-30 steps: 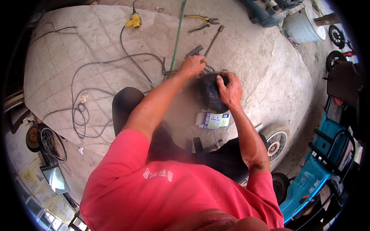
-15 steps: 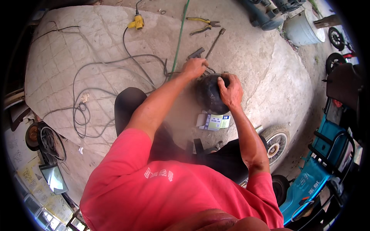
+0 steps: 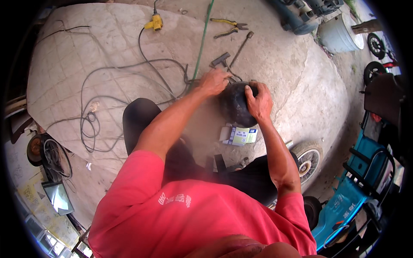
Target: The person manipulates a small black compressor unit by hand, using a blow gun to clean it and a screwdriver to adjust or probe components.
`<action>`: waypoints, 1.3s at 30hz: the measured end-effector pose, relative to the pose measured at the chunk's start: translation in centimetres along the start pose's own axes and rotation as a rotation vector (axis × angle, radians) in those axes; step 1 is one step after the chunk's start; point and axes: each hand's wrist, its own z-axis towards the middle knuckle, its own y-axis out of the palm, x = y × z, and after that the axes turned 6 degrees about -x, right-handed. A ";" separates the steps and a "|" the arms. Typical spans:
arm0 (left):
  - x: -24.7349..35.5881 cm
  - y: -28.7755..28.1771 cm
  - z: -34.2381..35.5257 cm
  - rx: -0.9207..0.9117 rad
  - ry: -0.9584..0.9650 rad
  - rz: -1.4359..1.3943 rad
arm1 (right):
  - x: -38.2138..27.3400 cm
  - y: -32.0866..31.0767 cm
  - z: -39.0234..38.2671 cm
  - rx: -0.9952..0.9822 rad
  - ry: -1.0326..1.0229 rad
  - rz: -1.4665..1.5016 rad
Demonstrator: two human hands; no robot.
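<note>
A black, rounded, dusty thing [image 3: 235, 107] that looks like rubber, its kind unclear, stands in front of me. My right hand [image 3: 259, 102] grips its right side, thumb across the near face and fingers round the far edge. Just beyond its upper left edge, my left hand [image 3: 214, 81] has curled fingers with the index finger pointing right; whatever they pinch is hidden or too small to name. Beyond that hand lies a tool with a dark crosswise handle [image 3: 220, 59], and a thin dark rod or tube runs from near it toward the black thing.
Pliers [image 3: 230, 23] and a metal rod [image 3: 241, 48] lie farther out. A green hose [image 3: 202, 43], looping dark cable [image 3: 88, 92] and yellow plug [image 3: 155, 22] are leftward. Nearer me are a small carton [image 3: 241, 135] and a spoked wheel [image 3: 307, 161]. A blue vehicle [image 3: 344, 202] stands right.
My left hand has shifted slightly left and nearer me, showing more of the tool beyond it. The right hand keeps its grip on the black rounded thing.
</note>
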 end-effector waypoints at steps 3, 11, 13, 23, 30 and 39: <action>0.7 -0.5 0.0 -0.049 -0.022 -0.017 | 0.1 -0.1 0.0 -0.003 0.009 -0.005; -1.1 -2.1 0.5 -0.084 -0.090 -0.129 | -1.2 -0.2 0.0 -0.021 -0.002 0.044; -1.9 -4.7 0.9 -0.109 -0.123 -0.150 | -1.3 -0.2 0.1 -0.028 -0.014 0.045; 1.0 -11.4 -4.8 -0.368 -0.191 -0.042 | -0.5 0.1 -0.4 -0.003 0.040 -0.007; -2.1 -7.2 -1.1 -0.274 -0.076 0.030 | -1.3 -0.2 -0.7 0.036 0.002 0.041; -2.4 -5.9 3.2 -0.590 -0.085 0.021 | -0.6 0.3 -0.6 0.027 0.069 -0.060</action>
